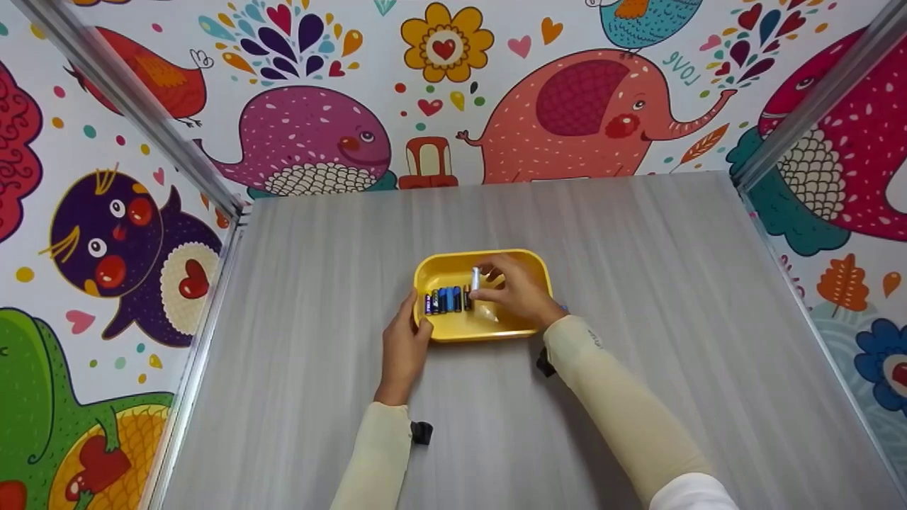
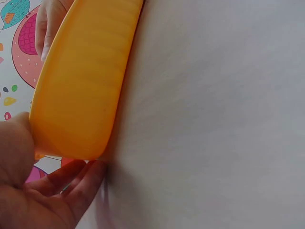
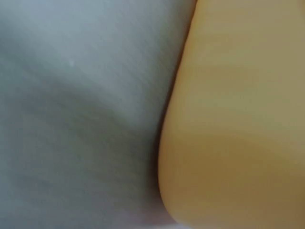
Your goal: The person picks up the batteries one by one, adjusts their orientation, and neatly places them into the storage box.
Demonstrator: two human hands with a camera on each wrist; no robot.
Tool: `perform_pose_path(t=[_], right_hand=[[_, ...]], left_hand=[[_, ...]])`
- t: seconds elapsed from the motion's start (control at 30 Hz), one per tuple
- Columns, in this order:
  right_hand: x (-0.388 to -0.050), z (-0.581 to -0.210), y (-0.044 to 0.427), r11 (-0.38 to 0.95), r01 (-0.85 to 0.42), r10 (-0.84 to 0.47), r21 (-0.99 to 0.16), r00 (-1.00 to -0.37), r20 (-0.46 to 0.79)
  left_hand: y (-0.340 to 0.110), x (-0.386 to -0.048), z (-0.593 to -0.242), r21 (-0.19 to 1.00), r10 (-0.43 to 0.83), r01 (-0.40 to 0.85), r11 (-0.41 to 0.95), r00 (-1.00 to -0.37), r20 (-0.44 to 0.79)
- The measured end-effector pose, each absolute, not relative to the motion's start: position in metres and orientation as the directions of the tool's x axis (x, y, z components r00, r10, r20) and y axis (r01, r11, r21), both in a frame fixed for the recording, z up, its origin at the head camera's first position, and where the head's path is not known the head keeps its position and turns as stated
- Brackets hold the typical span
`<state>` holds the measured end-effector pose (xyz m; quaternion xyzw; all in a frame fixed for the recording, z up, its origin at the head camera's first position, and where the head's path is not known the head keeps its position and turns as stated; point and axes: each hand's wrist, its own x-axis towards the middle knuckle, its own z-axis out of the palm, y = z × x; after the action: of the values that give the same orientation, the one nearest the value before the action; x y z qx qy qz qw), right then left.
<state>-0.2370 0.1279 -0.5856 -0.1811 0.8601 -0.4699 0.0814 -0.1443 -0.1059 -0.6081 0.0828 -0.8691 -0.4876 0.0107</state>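
A yellow plastic tray [image 1: 453,328] sits on the table. Inside its left half, several batteries [image 1: 447,299] stand side by side in a row, mostly dark and blue. My left hand [image 1: 404,347] holds the tray's left end, thumb near the rim and fingers along the outer wall, as the left wrist view also shows. Over the tray's middle, my right hand [image 1: 521,289] pinches a light-coloured battery [image 1: 475,278] upright between thumb and fingers, at the right end of the row. Only the tray's outer wall [image 3: 233,119] and the table appear in the right wrist view; the right hand is hidden there.
The grey wood-grain table [image 1: 312,283] stretches around the tray on all sides. Printed panels with cartoon animals [image 1: 312,134] stand along its back and sides, with metal rails [image 1: 191,368] at the edges. A small clear piece [image 1: 487,312] seems to lie in the tray below the right hand.
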Motion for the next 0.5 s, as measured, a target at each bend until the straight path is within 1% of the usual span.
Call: perform_pose_path(t=[0.23, 0.5], right_hand=[[-0.238, -0.592, 0.123, 0.533, -0.235, -0.379, -0.813, -0.925, 0.019], [-0.239, -0.598, 0.120, 0.559, -0.251, -0.399, -0.790, -0.917, 0.009]], left_hand=[[-0.106, -0.143, -0.607, 0.857, -0.140, -0.121, 0.500, -0.988, -0.058], [-0.106, -0.143, -0.607, 0.853, -0.156, -0.149, 0.500, -0.984, -0.080]])
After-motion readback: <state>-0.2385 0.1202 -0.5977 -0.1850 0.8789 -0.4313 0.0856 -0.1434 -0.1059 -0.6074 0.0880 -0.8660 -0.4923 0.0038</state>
